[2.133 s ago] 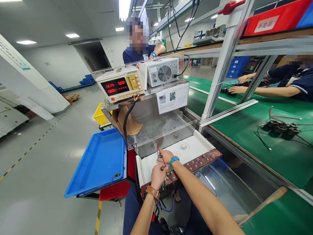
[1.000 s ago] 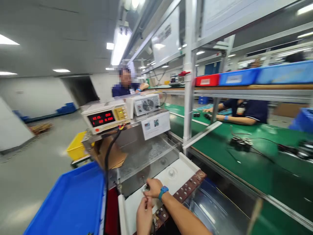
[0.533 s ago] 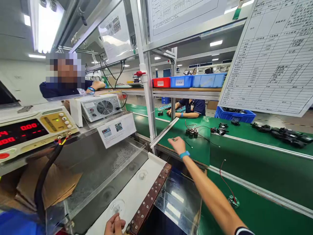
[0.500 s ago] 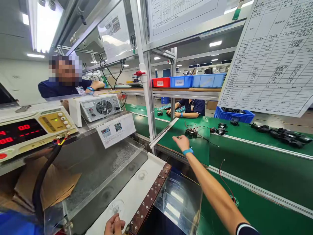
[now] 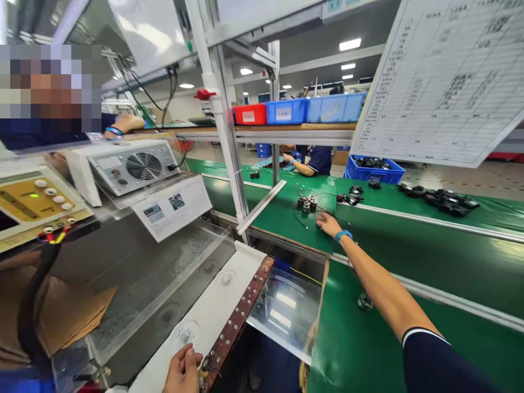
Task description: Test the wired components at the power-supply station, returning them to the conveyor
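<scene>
My right arm reaches far out over the green conveyor belt [image 5: 409, 256]. My right hand [image 5: 328, 224] lies palm down on the belt with its fingers stretched out, just in front of a cluster of small black parts with wires [image 5: 307, 203]. My left hand [image 5: 183, 373] sits at the bottom edge with its fingers curled. It rests on the white tray [image 5: 229, 284] beside a brown terminal strip [image 5: 241, 311]. What it holds, if anything, is hidden.
A fan-fronted power unit [image 5: 131, 164] and a yellow-panelled meter [image 5: 33, 196] stand at left over a clear cover [image 5: 164, 262]. A white post [image 5: 223, 125] rises between. Red and blue bins [image 5: 286, 109] sit on a shelf. Two co-workers are nearby, one's hand [image 5: 123, 123] behind the unit, one [image 5: 311, 158] down the belt.
My view has swung right from the tray to the belt. My right hand left the tray and reached out, now lower and farther right on the belt. My left hand stayed at the tray.
</scene>
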The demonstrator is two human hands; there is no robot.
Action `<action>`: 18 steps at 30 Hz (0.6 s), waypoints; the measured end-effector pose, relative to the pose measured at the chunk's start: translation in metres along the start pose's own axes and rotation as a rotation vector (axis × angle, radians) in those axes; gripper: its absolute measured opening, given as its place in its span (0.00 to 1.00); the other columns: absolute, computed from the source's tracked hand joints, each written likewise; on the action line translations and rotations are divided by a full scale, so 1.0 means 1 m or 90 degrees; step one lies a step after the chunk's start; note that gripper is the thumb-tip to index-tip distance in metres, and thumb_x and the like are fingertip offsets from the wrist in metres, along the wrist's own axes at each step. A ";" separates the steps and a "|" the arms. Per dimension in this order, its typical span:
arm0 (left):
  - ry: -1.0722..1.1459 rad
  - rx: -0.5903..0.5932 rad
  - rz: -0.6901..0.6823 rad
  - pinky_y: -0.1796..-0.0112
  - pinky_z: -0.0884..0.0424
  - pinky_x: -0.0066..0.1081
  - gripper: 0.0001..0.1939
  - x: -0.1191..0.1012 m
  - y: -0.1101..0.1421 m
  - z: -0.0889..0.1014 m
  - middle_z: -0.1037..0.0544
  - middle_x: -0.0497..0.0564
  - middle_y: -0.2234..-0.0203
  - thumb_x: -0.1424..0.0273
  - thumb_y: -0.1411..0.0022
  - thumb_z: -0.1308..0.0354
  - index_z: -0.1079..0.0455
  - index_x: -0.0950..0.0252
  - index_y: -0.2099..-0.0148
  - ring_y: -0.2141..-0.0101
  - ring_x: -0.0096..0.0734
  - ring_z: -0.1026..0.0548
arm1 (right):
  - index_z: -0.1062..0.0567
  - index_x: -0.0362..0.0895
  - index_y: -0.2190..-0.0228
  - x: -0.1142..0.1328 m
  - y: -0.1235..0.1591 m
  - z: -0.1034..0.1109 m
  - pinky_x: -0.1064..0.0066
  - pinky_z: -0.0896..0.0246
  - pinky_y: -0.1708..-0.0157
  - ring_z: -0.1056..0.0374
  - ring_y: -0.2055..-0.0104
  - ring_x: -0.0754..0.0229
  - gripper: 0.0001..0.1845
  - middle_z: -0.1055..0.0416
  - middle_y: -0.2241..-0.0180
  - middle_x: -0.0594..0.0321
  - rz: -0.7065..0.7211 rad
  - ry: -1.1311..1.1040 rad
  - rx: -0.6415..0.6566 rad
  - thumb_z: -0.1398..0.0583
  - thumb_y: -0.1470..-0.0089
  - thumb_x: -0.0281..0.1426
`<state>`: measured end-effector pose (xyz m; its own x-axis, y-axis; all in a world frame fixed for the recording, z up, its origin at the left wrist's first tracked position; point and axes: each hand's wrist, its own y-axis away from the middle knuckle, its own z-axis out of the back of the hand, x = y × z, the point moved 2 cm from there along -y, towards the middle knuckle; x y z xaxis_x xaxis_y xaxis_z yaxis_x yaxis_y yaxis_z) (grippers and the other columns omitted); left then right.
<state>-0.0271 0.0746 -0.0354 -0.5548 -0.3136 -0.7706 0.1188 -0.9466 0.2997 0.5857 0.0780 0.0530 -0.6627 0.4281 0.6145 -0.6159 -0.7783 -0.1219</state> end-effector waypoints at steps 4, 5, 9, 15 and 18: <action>-0.030 -0.007 0.014 0.52 0.33 0.43 0.24 -0.006 0.002 -0.001 0.19 0.53 0.60 0.50 0.42 0.54 0.36 0.57 0.50 0.57 0.48 0.23 | 0.26 0.34 0.51 -0.017 0.062 0.038 0.73 0.40 0.61 0.31 0.62 0.62 0.19 0.24 0.58 0.50 0.042 0.035 0.094 0.47 0.38 0.31; -0.045 -0.005 0.020 0.52 0.34 0.43 0.23 -0.008 0.002 -0.001 0.19 0.53 0.60 0.50 0.42 0.54 0.36 0.56 0.50 0.57 0.48 0.23 | 0.23 0.36 0.55 -0.021 0.083 0.047 0.72 0.40 0.61 0.31 0.63 0.61 0.17 0.23 0.61 0.53 0.052 0.041 0.127 0.43 0.40 0.34; -0.104 -0.004 0.032 0.55 0.34 0.41 0.21 -0.018 0.005 0.001 0.20 0.52 0.62 0.52 0.41 0.54 0.34 0.57 0.53 0.59 0.47 0.24 | 0.21 0.44 0.58 -0.029 0.174 0.064 0.67 0.36 0.57 0.29 0.58 0.52 0.24 0.23 0.61 0.57 0.131 0.117 0.288 0.31 0.56 0.42; -0.097 -0.032 0.002 0.56 0.32 0.42 0.23 -0.018 0.011 0.002 0.22 0.52 0.64 0.51 0.43 0.55 0.31 0.57 0.55 0.61 0.48 0.25 | 0.30 0.43 0.47 -0.029 0.255 0.055 0.62 0.36 0.58 0.33 0.50 0.43 0.35 0.31 0.51 0.46 0.062 0.359 0.154 0.34 0.52 0.46; -0.007 -0.064 -0.026 0.53 0.31 0.44 0.23 -0.011 0.007 0.001 0.22 0.54 0.64 0.53 0.46 0.52 0.31 0.59 0.53 0.60 0.47 0.24 | 0.29 0.42 0.57 -0.031 0.267 0.044 0.66 0.41 0.68 0.29 0.64 0.50 0.20 0.27 0.63 0.52 -0.035 0.354 0.138 0.43 0.41 0.45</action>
<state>-0.0209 0.0713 -0.0245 -0.5705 -0.2739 -0.7743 0.1777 -0.9616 0.2093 0.4602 -0.1629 0.0358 -0.7916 0.6015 0.1074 -0.5938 -0.7988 0.0966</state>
